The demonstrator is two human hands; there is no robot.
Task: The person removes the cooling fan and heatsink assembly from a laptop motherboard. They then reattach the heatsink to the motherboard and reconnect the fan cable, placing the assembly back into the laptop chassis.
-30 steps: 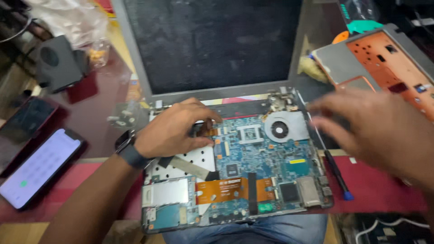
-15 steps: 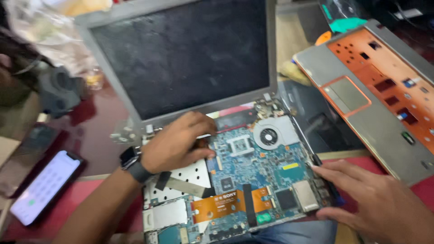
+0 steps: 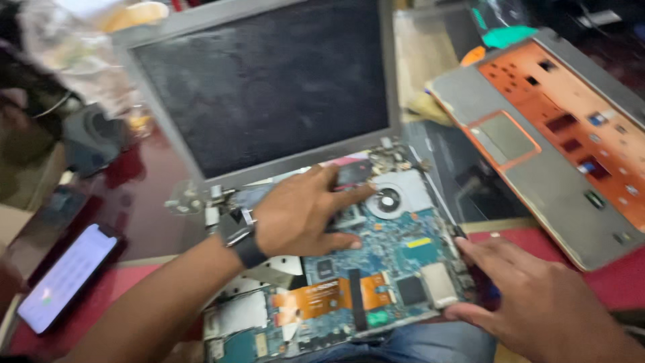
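Head view looks down on an opened laptop base (image 3: 349, 282) lying at the near middle of the tabletop (image 3: 161, 195), its long axis running left to right with a slight tilt, the near edge overhanging toward my lap. My left hand (image 3: 302, 215) rests flat on the far part of the blue circuit board (image 3: 396, 255), fingers spread and pressing down rather than gripping, just left of the round cooling fan (image 3: 388, 199). My right hand (image 3: 531, 296) sits at the base's right near corner, fingers curled against the edge as if bracing it; I cannot tell whether it truly grips. So the board lies directly under the left hand and just left of the right one, and the left is nearer the fan. The board is hard, densely studded with chips, crossed by a flexible orange ribbon strip (image 3: 322, 299). The dull grey screen (image 3: 269, 87) stands tilted at the far side. A removed palm-rest cover (image 3: 557, 141), orange inside with grey plastic trim, lies far right. A lit phone (image 3: 64, 279) lies at the near left.
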